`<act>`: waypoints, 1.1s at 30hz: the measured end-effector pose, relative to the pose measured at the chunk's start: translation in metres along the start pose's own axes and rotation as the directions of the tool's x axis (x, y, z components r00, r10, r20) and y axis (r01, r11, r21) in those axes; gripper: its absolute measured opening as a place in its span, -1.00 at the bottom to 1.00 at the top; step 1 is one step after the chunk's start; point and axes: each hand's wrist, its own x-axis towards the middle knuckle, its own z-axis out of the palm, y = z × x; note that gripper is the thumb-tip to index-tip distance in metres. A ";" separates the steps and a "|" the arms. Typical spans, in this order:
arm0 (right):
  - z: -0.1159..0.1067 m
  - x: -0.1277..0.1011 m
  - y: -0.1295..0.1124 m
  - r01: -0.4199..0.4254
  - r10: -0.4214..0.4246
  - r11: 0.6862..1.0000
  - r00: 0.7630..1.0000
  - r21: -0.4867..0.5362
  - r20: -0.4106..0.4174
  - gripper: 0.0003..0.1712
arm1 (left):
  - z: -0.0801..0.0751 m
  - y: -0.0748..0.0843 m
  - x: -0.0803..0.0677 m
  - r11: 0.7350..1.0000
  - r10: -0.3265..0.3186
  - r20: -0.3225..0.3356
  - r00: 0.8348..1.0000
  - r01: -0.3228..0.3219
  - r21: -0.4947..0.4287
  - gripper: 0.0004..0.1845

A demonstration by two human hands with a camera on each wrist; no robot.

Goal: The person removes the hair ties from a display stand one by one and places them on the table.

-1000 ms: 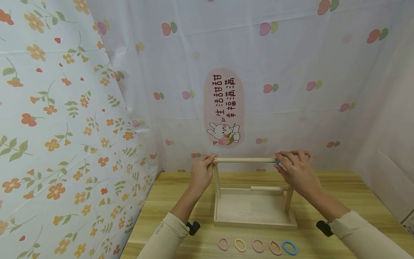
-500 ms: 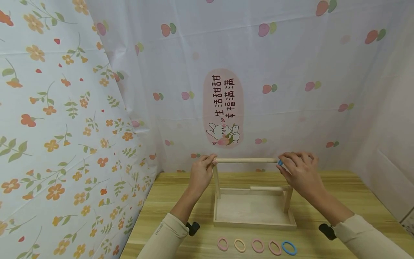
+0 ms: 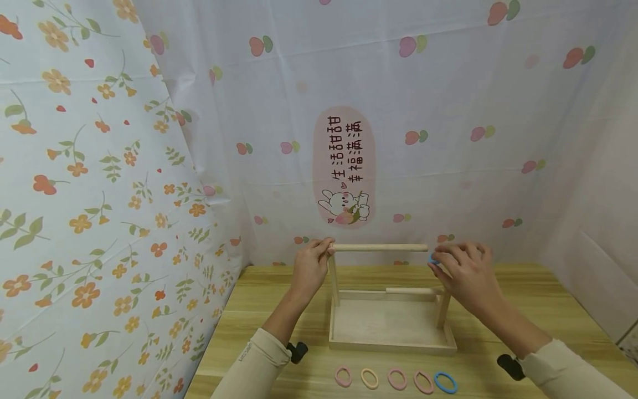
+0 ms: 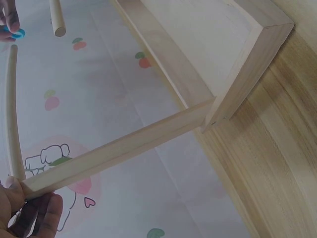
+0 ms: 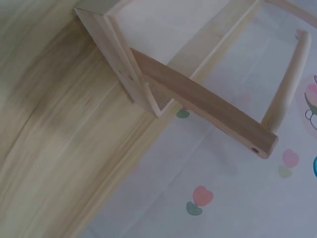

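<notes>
My left hand pinches the top of the left post, where a long round wooden rod meets it. In the left wrist view its thumb and fingers grip that corner of the post. My right hand pinches a small blue hair tie just off the rod's free right end. A gap shows between the hair tie and the rod tip in the left wrist view. Only a blue sliver of the hair tie shows in the right wrist view; the right hand is out of that view.
The wooden stand has a shallow tray base and a shorter right post bearing a short rod. Several pink, yellow and blue hair ties lie in a row before it. A printed cloth hangs behind the table.
The right hand has drawn the blue hair tie rightward off the rod's free end and slightly down. The left hand has stayed at the post top.
</notes>
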 end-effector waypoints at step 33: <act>-0.010 -0.050 -0.058 -0.052 0.009 0.971 0.983 0.234 0.181 -0.41 | -0.001 0.001 0.000 1.000 0.013 0.001 1.000 -0.013 0.017 -0.70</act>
